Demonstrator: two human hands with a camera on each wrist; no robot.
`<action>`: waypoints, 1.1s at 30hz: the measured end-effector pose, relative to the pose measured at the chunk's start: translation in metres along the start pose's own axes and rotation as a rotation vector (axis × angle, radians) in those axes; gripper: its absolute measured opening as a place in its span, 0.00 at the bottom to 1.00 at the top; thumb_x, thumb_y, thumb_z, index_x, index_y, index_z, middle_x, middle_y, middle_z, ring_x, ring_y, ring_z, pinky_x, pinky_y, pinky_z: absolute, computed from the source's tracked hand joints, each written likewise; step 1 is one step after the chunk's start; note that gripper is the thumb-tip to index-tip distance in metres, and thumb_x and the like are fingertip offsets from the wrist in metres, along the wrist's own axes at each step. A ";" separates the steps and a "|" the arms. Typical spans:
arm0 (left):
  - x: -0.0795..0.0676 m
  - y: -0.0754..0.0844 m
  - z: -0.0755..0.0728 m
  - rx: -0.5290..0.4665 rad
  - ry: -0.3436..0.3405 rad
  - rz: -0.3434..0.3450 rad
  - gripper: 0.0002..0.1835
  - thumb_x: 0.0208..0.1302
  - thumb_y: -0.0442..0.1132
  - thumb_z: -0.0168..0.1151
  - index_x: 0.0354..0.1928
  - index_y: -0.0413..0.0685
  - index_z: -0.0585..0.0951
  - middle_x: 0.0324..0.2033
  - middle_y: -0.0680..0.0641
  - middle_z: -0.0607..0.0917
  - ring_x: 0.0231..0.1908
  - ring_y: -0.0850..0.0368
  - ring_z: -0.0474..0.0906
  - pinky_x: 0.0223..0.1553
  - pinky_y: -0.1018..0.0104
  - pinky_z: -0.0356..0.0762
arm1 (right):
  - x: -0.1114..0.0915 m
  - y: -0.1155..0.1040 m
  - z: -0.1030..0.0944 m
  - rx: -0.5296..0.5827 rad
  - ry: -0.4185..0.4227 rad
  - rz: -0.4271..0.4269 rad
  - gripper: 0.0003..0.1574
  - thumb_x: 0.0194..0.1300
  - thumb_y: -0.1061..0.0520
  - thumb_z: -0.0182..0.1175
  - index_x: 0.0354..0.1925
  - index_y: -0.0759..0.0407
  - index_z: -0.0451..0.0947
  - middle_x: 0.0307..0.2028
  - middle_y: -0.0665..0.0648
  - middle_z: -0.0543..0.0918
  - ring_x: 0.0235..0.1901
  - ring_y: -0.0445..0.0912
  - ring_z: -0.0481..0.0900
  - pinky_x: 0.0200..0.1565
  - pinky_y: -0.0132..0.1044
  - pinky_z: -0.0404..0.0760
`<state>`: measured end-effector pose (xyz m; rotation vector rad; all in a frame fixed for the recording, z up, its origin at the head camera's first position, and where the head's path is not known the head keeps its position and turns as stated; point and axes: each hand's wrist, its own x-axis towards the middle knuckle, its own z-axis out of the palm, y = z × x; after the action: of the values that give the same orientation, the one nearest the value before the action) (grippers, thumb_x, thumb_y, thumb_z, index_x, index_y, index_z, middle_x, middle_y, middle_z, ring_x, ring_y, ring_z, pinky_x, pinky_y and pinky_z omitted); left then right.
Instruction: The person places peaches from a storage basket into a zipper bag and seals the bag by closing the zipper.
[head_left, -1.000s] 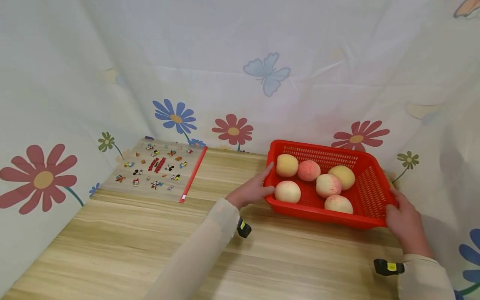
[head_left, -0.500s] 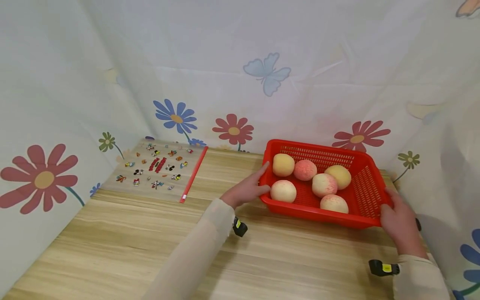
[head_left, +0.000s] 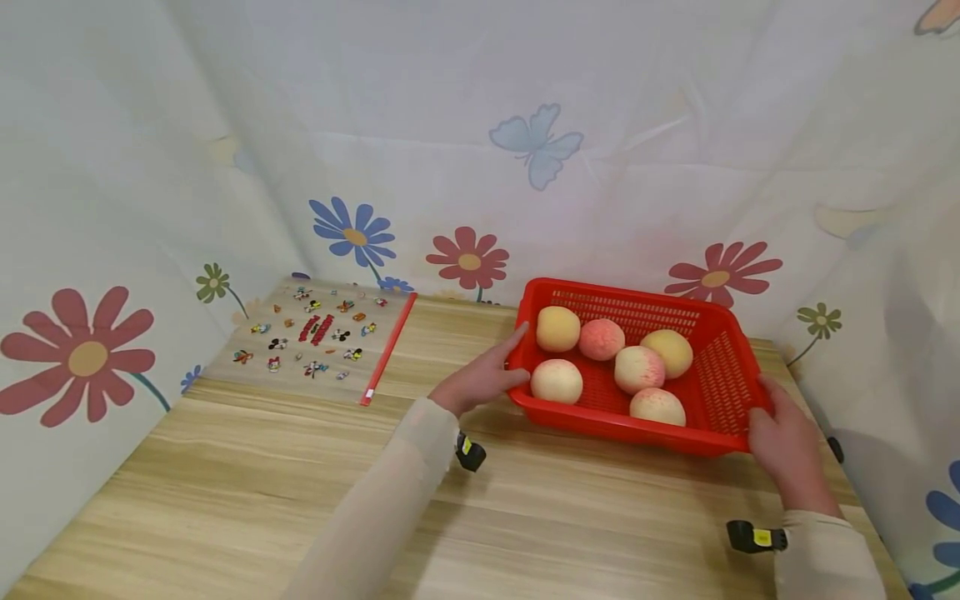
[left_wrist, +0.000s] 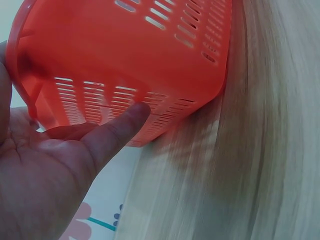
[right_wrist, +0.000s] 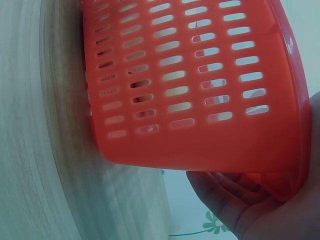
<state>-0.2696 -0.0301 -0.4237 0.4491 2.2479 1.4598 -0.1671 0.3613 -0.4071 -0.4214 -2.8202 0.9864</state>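
Note:
A red plastic basket with slotted walls holds several peaches, among them a pale one, a pink one and a yellow one. My left hand grips its left end at the rim. In the left wrist view, fingers reach along the slotted wall under the rim. At the opposite end my right hand holds the rim, its thumb on top. The right wrist view has the fingers tucked beneath the rim, partly hidden by it. The basket's base is right at the tabletop.
A clear zip pouch with cartoon prints and a red slider edge lies at the back left of the wooden table. Flower-printed white cloth hangs behind and on both sides, close to the basket's back.
The basket, with the peaches in it, has slid a little to the left across the table. Both hands have moved along with it, keeping their hold on its ends.

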 end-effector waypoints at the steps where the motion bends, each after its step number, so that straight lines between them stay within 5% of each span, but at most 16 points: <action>1: -0.001 -0.001 -0.001 -0.001 0.000 0.003 0.44 0.66 0.46 0.58 0.74 0.80 0.43 0.73 0.56 0.58 0.62 0.52 0.64 0.55 0.54 0.79 | 0.000 -0.001 0.001 0.003 -0.003 0.003 0.36 0.72 0.56 0.32 0.75 0.63 0.43 0.67 0.78 0.59 0.55 0.68 0.65 0.48 0.58 0.68; 21: -0.001 -0.026 -0.021 -0.025 0.014 0.003 0.44 0.64 0.46 0.60 0.73 0.83 0.46 0.72 0.56 0.57 0.63 0.50 0.63 0.53 0.54 0.80 | 0.002 -0.007 0.032 0.054 0.005 -0.024 0.36 0.72 0.57 0.33 0.76 0.60 0.46 0.67 0.77 0.60 0.58 0.68 0.65 0.54 0.63 0.66; 33: -0.008 -0.029 -0.032 -0.037 0.031 -0.010 0.44 0.63 0.47 0.61 0.73 0.84 0.47 0.72 0.58 0.57 0.63 0.51 0.64 0.52 0.54 0.80 | -0.001 -0.019 0.041 0.071 -0.011 -0.019 0.36 0.73 0.56 0.32 0.76 0.59 0.44 0.68 0.76 0.61 0.53 0.65 0.69 0.45 0.52 0.72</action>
<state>-0.2800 -0.0703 -0.4372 0.4057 2.2395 1.5102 -0.1788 0.3227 -0.4270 -0.3821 -2.7841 1.0842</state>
